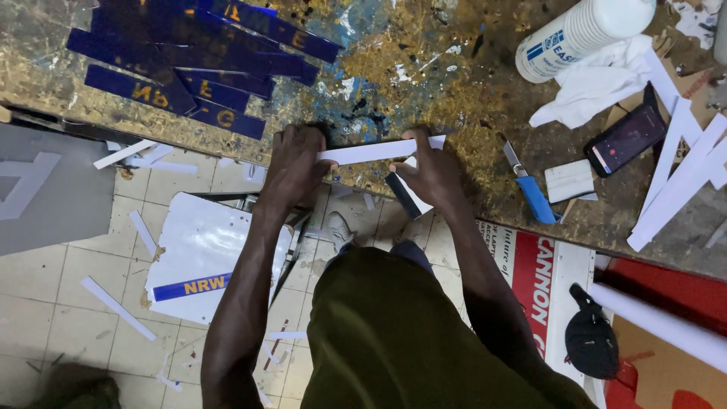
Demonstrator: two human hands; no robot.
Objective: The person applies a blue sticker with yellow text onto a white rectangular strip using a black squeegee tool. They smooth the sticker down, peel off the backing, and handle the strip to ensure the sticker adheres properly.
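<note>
While both hands pinch it, the white strip lies along the near edge of the paint-stained workbench; the left hand has its fingers closed on one end, the right hand on the other. Right of the strip lies a blue utility knife; uneven pressure could likely buckle the thin strip.

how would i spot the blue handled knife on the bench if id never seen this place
Start at the paint-spattered workbench and look to the outer side of the right hand. The utility knife lies flat there, between that hand and a dark phone. Its bright blue handle sets it apart from the white strips around it.
</note>
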